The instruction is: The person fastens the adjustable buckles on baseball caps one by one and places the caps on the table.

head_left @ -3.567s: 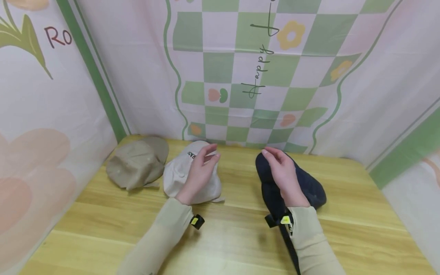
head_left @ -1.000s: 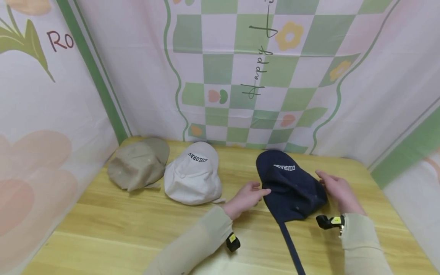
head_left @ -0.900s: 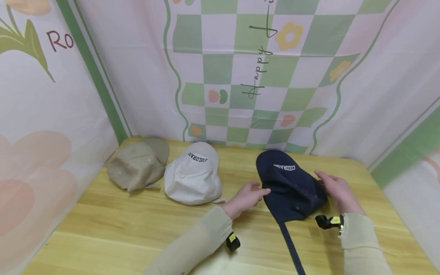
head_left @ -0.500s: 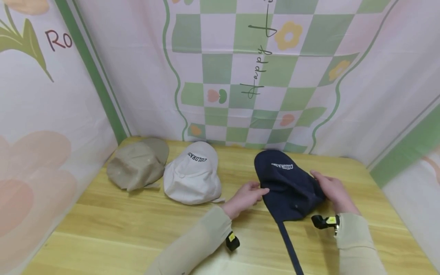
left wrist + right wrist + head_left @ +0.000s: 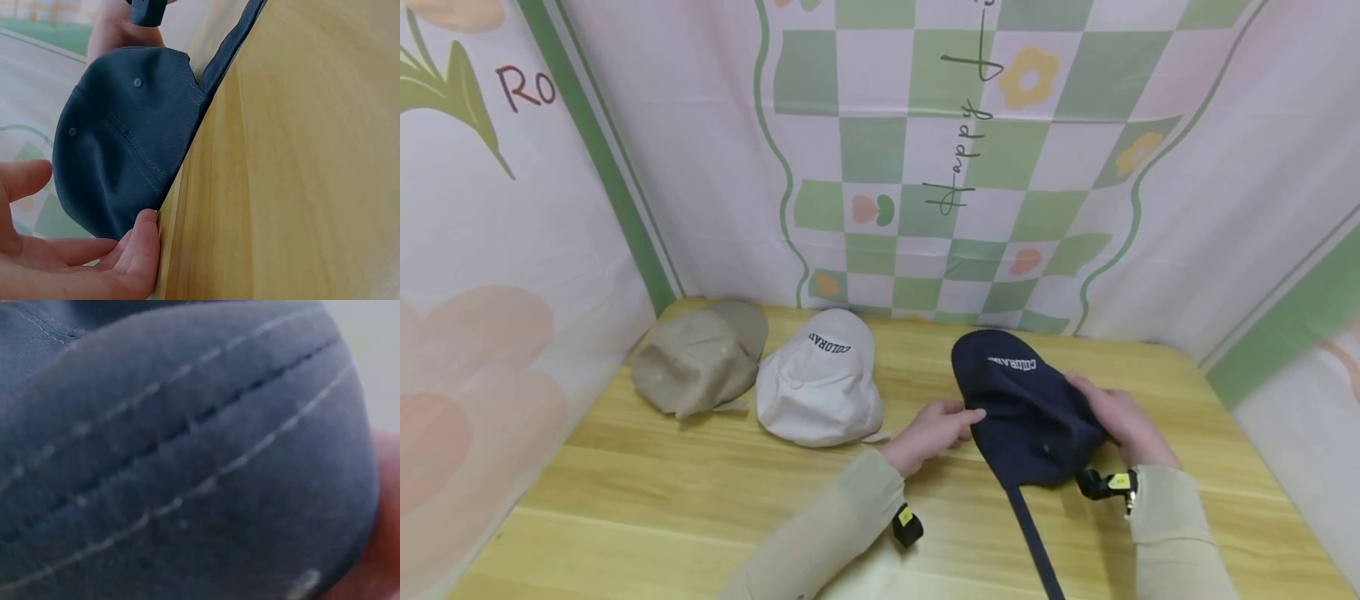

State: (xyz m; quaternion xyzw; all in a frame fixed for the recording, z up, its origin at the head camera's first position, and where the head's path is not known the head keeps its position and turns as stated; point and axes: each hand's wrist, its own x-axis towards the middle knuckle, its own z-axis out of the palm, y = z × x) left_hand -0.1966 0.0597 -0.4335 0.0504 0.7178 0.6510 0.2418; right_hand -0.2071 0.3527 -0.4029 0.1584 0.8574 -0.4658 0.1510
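A navy baseball cap [image 5: 1030,417] with white lettering lies on the table, bill toward the back and a long dark strap trailing to the front. My left hand [image 5: 934,432] is at its left edge. In the left wrist view, fingers of the left hand [image 5: 81,269] touch the cap's lower edge [image 5: 119,137], the thumb spread beside the crown. From the right, my right hand [image 5: 1127,421] rests against the crown, the far fingers hidden behind it. Close up in the right wrist view, stitched cap fabric [image 5: 187,450] covers most of the right hand [image 5: 384,531].
A white cap [image 5: 820,392] with black lettering lies left of the navy one. Beyond it, near the left edge, is a khaki cap [image 5: 692,358]. Printed curtains [image 5: 880,150] hang behind and beside the wooden table [image 5: 662,517].
Both hands have come down from above the caps to either side of the navy cap. In the last second the right hand has moved left against the crown, and the cap has shifted slightly left.
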